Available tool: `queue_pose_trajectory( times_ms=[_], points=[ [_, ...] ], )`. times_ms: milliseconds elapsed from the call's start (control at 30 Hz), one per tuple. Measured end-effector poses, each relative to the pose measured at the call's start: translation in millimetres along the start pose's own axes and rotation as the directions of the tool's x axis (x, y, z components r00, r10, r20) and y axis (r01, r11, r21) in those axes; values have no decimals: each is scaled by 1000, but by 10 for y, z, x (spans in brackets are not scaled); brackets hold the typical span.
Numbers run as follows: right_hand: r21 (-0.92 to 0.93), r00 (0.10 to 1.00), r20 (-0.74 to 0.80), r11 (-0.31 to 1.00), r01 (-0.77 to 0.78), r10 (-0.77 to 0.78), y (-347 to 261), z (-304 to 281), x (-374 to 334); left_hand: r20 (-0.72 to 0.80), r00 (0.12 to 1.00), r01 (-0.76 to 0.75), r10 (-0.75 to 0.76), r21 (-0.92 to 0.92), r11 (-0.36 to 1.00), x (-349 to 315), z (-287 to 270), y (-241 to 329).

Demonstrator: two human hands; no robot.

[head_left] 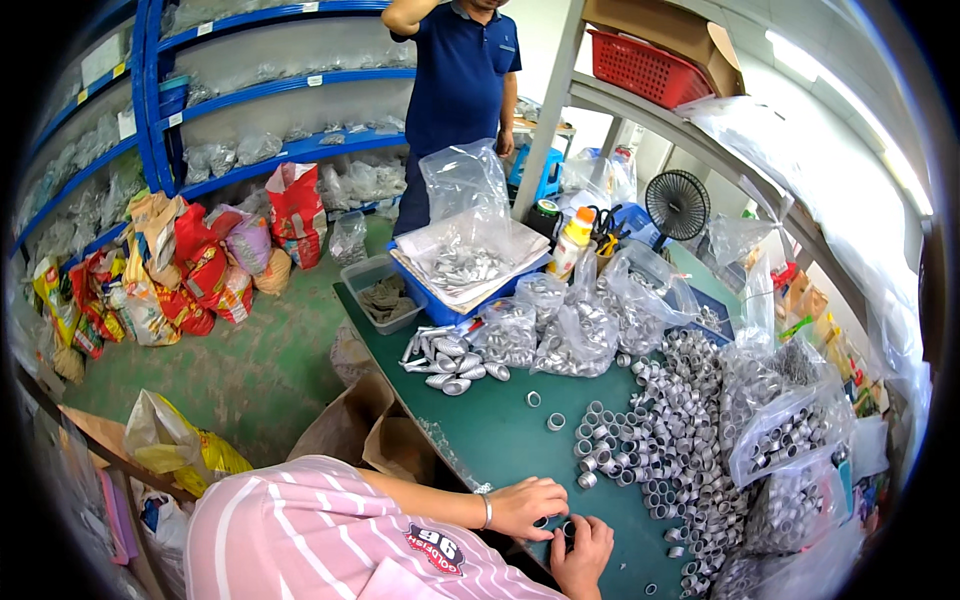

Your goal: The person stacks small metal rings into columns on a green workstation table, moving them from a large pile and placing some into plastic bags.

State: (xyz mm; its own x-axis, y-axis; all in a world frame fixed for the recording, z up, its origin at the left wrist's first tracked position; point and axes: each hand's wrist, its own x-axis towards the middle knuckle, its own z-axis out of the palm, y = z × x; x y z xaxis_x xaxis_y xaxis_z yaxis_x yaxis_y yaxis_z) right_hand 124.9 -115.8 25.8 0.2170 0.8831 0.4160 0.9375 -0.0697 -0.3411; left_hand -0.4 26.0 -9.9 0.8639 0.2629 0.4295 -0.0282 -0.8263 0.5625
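My left hand (530, 507), with a bracelet at the wrist, is over the near edge of the green table (490, 430). Its fingers are curled round a small metal ring (541, 522). Close against it, my right hand (583, 556) pinches another metal ring (568, 530) between thumb and fingers. The fingertips of both hands almost meet. A large heap of short silver metal rings (660, 420) spreads to the right of my hands. Two loose rings, one of them this ring (555, 421), lie apart from the heap. Farther back sits a pile of ribbed metal cones (452, 362).
Clear bags of metal parts (575, 340) line the table's back and right. A blue tray (430, 300) holds small parts beside a plastic tub (383, 300). A black fan (677, 205) stands behind. Another person (462, 85) stands beyond the table, near blue shelves (290, 85) and sacks (200, 265).
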Motion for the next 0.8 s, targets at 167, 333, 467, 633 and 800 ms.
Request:
queue_pose_trajectory(
  times_ms=[167,333,467,633,800],
  points=[
    [-39,995,-75,997,61,-63,91,142,-60,-3,1000,3,-3,-17,1000,-5,54,-22],
    [-47,997,-65,998,48,-51,72,153,-77,6,999,-32,32,39,999,-15,12,2],
    [-57,995,-87,997,52,-57,141,222,-59,2,1000,-7,7,23,1000,-35,27,-31],
    [-78,995,-83,996,52,-59,174,197,-91,-7,999,-39,39,49,998,-6,25,-2],
    [-73,994,-90,996,57,-63,133,191,-59,-6,999,-42,43,81,996,-12,17,-25]
  ],
)
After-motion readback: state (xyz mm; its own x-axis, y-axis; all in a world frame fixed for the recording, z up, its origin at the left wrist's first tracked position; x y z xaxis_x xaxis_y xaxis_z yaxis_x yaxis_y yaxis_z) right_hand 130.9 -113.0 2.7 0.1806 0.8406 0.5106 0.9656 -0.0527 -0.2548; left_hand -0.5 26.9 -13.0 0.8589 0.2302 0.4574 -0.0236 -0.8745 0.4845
